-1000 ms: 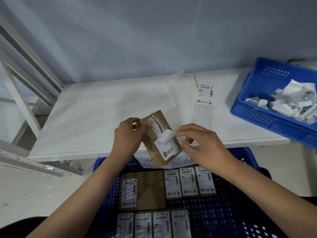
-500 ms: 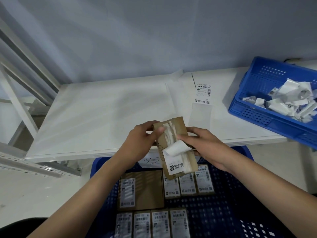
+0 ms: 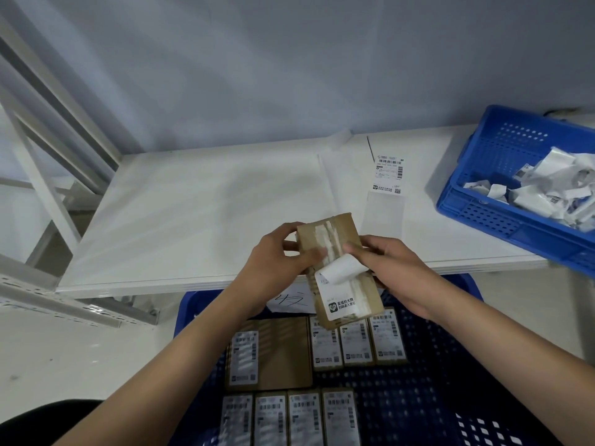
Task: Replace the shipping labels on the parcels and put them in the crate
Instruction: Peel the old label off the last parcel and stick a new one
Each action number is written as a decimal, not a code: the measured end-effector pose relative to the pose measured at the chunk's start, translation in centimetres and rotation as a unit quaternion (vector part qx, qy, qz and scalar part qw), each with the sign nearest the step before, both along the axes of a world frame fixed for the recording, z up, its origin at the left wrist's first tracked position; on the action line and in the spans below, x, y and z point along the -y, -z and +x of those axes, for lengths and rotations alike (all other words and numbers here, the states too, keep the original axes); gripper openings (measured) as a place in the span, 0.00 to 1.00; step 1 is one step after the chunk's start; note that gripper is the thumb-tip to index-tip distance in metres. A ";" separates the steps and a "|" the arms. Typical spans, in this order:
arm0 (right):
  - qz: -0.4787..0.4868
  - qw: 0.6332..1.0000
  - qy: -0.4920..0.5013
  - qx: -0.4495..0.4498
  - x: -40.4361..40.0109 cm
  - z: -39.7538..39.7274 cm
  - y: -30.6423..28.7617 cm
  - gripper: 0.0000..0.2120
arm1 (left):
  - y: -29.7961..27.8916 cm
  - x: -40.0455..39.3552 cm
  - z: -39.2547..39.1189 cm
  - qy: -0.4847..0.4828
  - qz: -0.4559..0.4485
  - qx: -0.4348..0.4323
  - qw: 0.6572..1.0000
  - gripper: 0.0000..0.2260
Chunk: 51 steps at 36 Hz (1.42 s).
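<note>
A small brown cardboard parcel is held above the table's front edge. My left hand grips its left side, thumb on the face. My right hand pinches the old white label, whose top half is curled down off the cardboard while the bottom still sticks. A fresh shipping label lies on its backing strip on the white table. Below, the blue crate holds several labelled parcels.
A second blue crate at the table's right end is full of crumpled peeled labels. A white metal shelf frame stands to the left. A grey wall backs the table.
The parcel has turned more upright and lifted slightly. My right hand has peeled the old label farther down, leaving white residue on the upper cardboard.
</note>
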State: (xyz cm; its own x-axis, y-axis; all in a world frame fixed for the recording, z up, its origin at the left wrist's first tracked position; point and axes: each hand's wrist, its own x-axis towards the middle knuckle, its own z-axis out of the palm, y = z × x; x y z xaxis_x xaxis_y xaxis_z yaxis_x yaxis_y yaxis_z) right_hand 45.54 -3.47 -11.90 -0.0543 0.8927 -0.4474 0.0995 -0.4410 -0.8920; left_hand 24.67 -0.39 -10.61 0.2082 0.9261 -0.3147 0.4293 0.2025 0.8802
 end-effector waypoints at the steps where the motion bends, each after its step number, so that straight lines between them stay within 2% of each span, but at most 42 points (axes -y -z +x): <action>1: 0.007 1.000 0.009 0.001 0.0 0.0 -0.1 0.16 | 0.0 0.0 -0.1 -0.008 0.000 0.003 1.000 0.18; 2: 0.021 1.000 0.019 0.009 0.0 -0.1 -0.2 0.16 | 0.1 -0.1 -0.1 -0.020 0.000 0.004 1.000 0.18; 4: 0.083 0.993 0.008 0.088 0.0 -0.1 -0.7 0.15 | 0.1 -0.2 -0.3 -0.046 0.006 -0.007 0.999 0.20; 7: 0.206 0.958 -0.035 0.198 0.5 0.0 -0.8 0.15 | 0.0 -0.3 -0.5 -0.075 0.028 -0.039 0.996 0.23; 11: 0.375 0.872 -0.121 0.290 1.1 -0.3 -0.1 0.13 | -0.1 -0.4 -0.4 -0.095 0.067 -0.071 0.991 0.25; 15: 0.404 0.840 -0.156 0.327 0.5 -0.5 0.2 0.12 | -0.4 -0.5 0.0 -0.097 0.085 -0.095 0.987 0.26; 23: 0.354 0.852 -0.168 0.348 0.5 -0.4 -1.3 0.09 | -0.7 -0.6 0.7 -0.081 0.107 -0.118 0.984 0.25; 26: 0.338 0.861 -0.183 0.333 0.4 -0.4 -1.0 0.11 | -0.9 -0.8 0.9 -0.075 0.111 -0.118 0.984 0.26; 30: 0.318 0.874 -0.178 0.321 0.0 0.0 -1.2 0.18 | -1.2 -1.0 0.8 -0.078 0.107 -0.117 0.984 0.26; 35: 0.342 0.866 -0.171 0.323 -0.4 0.1 -1.2 0.11 | -1.2 -1.5 0.7 -0.096 0.106 -0.118 0.983 0.24; 43: 0.350 0.863 -0.179 0.317 -0.2 0.2 -1.2 0.07 | -1.2 -1.3 1.1 -0.091 0.104 -0.127 0.982 0.23; 51: 0.326 0.877 -0.183 0.304 0.1 0.0 -1.4 0.13 | -1.0 -1.6 0.5 -0.125 0.042 -0.057 0.990 0.20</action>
